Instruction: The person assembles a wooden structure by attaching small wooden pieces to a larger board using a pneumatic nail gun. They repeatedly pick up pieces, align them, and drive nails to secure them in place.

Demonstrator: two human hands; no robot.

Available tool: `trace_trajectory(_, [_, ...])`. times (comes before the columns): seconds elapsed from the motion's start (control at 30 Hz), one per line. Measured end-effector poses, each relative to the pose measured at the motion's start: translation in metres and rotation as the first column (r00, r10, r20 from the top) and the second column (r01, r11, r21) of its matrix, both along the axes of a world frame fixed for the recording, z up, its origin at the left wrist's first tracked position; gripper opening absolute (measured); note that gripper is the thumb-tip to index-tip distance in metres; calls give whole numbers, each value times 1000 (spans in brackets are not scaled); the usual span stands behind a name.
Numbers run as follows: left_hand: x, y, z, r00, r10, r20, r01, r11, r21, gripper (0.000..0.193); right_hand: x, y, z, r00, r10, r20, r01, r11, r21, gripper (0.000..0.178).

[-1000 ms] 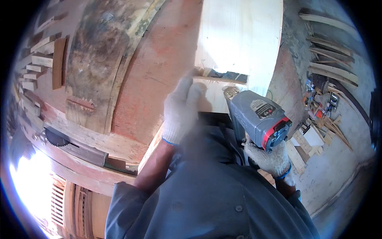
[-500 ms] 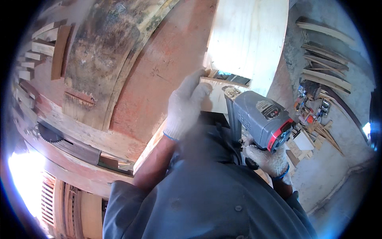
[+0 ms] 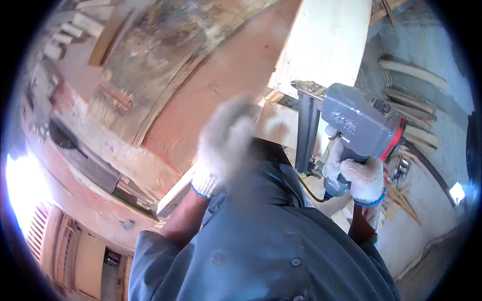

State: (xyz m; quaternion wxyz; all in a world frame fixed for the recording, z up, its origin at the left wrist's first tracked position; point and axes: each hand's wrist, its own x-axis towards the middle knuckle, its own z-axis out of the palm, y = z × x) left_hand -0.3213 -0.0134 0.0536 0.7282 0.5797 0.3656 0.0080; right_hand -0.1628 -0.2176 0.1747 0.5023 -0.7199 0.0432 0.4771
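Observation:
My right hand [image 3: 359, 175], in a white knit glove with a blue cuff, grips the handle of a grey nail gun [image 3: 359, 113] with a red band. The gun's nose and its long dark magazine [image 3: 306, 133] lie over a pale wood panel [image 3: 326, 45] and a smaller wood piece [image 3: 276, 123] at its near end. Left of that piece is my left hand [image 3: 226, 140], gloved the same way and smeared by motion. It appears apart from the wood, and its fingers cannot be made out clearly.
A stained, worn board [image 3: 150, 55] lies on the reddish tabletop [image 3: 216, 95]. A toothed circular saw blade [image 3: 61, 134] sticks up at the left edge. Wood strips [image 3: 409, 103] lie on the floor at right. A thin yellow hose [image 3: 309, 189] hangs below the gun.
My right hand has raised the nail gun up and to the right. My left hand has drawn back from the wood's edge, down and to the left. The whole view has tilted slightly.

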Motion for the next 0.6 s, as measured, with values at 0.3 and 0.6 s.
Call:
trace_trajectory(0.3, [-30,-57,90,898,-294,326,435,701,-565,77,29,-21,-55,793,449,-411,45,631,775,67])
trace_trajectory(0.6, [-110,-138,95,852,418,316,-111,733,-671,78,-44,30,-16,616,698,-366,-102,531,841,66])
